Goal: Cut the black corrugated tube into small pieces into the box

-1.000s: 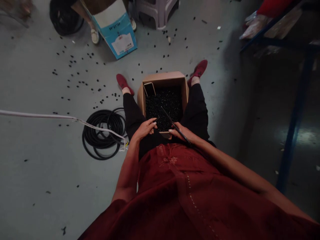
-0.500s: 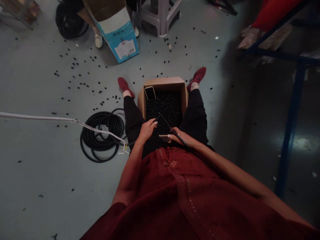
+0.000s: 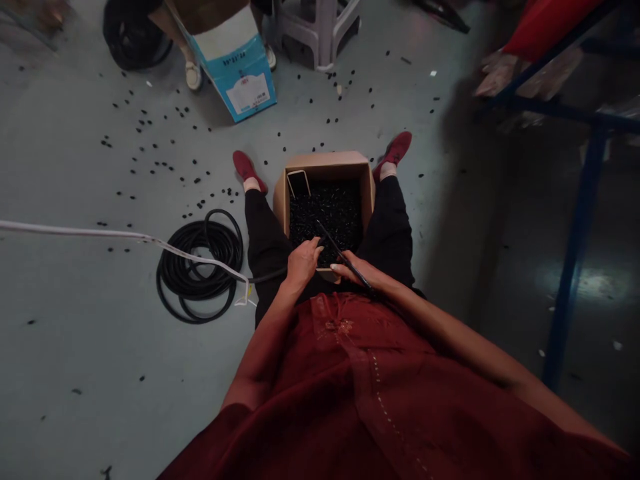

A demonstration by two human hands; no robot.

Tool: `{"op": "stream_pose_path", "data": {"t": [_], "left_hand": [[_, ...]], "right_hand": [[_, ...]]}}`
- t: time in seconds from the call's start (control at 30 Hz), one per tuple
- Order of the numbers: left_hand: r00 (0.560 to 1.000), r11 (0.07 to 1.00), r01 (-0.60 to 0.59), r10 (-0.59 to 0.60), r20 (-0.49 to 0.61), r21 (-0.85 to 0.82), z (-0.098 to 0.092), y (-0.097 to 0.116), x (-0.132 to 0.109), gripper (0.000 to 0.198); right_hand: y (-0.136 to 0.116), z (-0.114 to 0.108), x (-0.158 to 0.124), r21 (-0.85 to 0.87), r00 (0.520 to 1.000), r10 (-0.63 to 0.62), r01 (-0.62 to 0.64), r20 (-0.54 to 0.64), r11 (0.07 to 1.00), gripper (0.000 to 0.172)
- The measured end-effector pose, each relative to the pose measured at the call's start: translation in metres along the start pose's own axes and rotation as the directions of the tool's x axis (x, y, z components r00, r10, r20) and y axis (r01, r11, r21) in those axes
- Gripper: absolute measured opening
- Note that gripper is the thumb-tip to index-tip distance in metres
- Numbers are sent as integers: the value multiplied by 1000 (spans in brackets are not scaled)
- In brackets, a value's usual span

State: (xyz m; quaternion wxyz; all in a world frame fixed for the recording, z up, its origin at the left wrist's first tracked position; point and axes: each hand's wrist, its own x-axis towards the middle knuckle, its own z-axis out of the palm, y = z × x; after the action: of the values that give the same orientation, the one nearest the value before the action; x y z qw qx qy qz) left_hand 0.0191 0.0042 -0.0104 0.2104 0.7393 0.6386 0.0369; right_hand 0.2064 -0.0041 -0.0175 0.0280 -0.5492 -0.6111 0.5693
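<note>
My left hand (image 3: 303, 260) is closed around a black rubber hose (image 3: 273, 274), which runs in from the hose coil (image 3: 173, 263) on the floor at left. My right hand (image 3: 356, 269) is closed on a long, thin, dark tool (image 3: 333, 243) that looks like a blade; its exact kind is hard to tell. Its tip points up and left, just past my left fingertips. Both hands are over the near edge of an open cardboard box (image 3: 327, 159) between my legs. Many small black pieces (image 3: 335, 200) fill it. A phone (image 3: 299, 185) leans in its far left corner.
Small black bits lie scattered over the floor. A white cord (image 3: 115, 233) crosses above the hose coil. Farther off are a blue-and-white carton (image 3: 250, 90), another person's foot (image 3: 193, 75) and a plastic stool (image 3: 324, 33). A blue metal frame (image 3: 575, 247) stands at right.
My left hand has moved slightly right and its fingers have come nearer the tool. The hose has shifted, with more of it showing across my left thigh. My right hand stays nearly in place.
</note>
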Motion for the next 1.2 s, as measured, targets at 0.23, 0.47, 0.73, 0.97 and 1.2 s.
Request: {"op": "stream_pose_path", "data": {"t": [0.23,0.47,0.73,0.97,1.2], "left_hand": [[1000,999,5,-6,16,52,1,0,0,34],[998,999,24,-27,52,49,15,-9,4,33],[995,999,52,-53,84,7,26,-23,4,35],[990,971,120,-102,94,-208,20,-30,8,33],[977,903,203,-210,22,-378,-15,-58,5,32]], "right_hand": [[-3,1,2,-97,996,-48,41,-70,994,29],[5,9,9,-198,993,-41,19,-109,980,22],[15,21,20,-198,992,15,-40,-124,979,18],[16,16,13,-51,993,22,-28,-116,998,27],[31,1,-7,378,980,60,18,-192,926,42]]}}
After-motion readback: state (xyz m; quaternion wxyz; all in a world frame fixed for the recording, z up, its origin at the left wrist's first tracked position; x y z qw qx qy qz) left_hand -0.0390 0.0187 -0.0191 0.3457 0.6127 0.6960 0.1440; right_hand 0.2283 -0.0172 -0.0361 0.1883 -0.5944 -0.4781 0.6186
